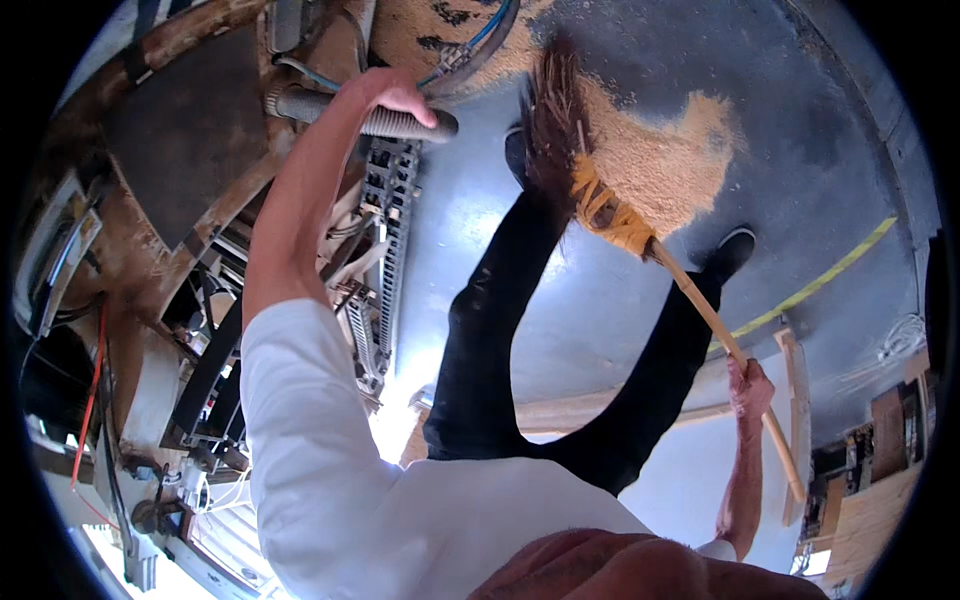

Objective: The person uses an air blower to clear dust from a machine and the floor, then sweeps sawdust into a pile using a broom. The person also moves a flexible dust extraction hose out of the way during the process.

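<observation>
My right hand (750, 388) is wrapped round the bamboo handle of a broom (708, 312). Yellow wrapping (612, 215) binds the broom's head, and its dark bristles (553, 110) look slightly blurred near my left foot. A heap of pale sawdust (665, 165) lies on the floor beside the bristles, between and ahead of my feet. My left arm reaches forward, and my left hand (392, 92) closes over a grey corrugated hose (400, 123) close to its end. Most of the left fingers are hidden behind the hand.
A large machine with a brown, dusty frame (190, 140) stands at the left. A black cable chain (394, 235) runs along it. More sawdust (405, 35) and dark hoses (487, 50) lie ahead. A yellow line (835, 272) crosses the floor at right, near a coiled white cable (903, 336).
</observation>
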